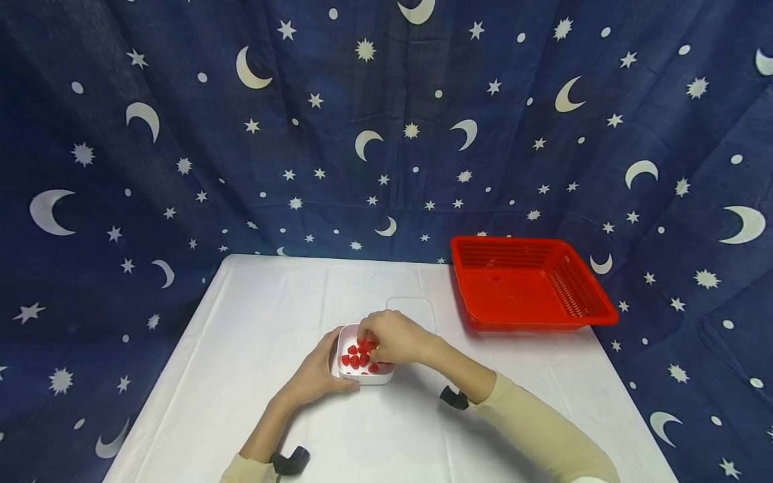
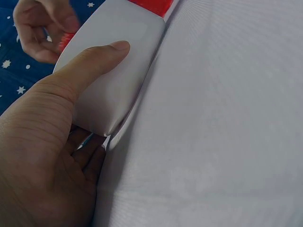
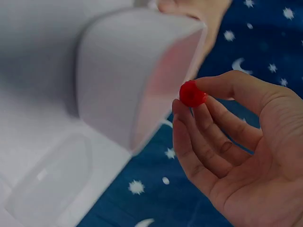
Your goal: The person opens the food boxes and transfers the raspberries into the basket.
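A white square container (image 1: 376, 380) stands on the table with several red raspberries (image 1: 354, 361) inside. My left hand (image 1: 317, 376) grips its left side and near corner. In the left wrist view, the thumb lies across the container's wall (image 2: 118, 85) while the fingers go behind it. Over the container's opening is my right hand (image 1: 395, 335), covering part of the berries in the head view. The right wrist view shows a single raspberry (image 3: 191, 93) pinched between thumb and fingertips, just outside the rim and apart from it.
A clear flat lid (image 1: 417, 308) lies on the white-covered table (image 1: 266, 302) behind the container. At the back right sits a red plastic basket (image 1: 513, 295) with slotted sides. A dark blue curtain (image 1: 338, 168) with moons and stars hangs around the table.
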The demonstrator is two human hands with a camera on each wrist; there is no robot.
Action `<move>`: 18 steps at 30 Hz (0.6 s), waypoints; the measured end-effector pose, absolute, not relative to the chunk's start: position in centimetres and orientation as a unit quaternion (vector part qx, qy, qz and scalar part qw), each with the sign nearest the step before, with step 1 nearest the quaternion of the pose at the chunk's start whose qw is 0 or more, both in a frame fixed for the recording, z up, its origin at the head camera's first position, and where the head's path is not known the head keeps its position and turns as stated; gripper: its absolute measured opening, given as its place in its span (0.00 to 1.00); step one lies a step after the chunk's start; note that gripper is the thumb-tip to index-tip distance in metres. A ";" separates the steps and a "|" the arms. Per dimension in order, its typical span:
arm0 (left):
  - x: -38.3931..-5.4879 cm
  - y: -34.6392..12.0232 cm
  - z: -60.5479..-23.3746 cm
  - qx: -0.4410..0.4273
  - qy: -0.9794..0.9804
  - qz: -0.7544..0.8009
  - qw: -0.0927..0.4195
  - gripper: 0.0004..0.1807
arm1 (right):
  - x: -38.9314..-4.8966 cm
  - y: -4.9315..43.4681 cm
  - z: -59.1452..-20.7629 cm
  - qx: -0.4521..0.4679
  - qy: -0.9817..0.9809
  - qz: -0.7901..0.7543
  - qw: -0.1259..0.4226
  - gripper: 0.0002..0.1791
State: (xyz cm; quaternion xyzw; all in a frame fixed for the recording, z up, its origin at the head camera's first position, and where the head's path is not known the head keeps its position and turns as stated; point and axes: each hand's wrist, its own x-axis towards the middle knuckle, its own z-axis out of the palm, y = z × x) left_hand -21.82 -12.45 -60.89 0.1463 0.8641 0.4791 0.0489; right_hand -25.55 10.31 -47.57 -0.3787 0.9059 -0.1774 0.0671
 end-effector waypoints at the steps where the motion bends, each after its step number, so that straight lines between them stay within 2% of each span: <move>1: -21.8 -12.4 -60.9 0.145 0.865 0.478 0.050 0.69 | -25.7 10.5 -47.0 -0.375 0.906 -0.183 0.066 0.15; 12: -22.0 -12.3 -61.0 0.143 0.863 0.482 0.049 0.69 | -28.8 14.2 -41.7 -0.343 0.905 -0.248 0.042 0.11; 18: -22.0 -12.3 -61.1 0.143 0.865 0.478 0.053 0.70 | -30.6 17.1 -38.5 -0.293 0.906 -0.306 -0.004 0.12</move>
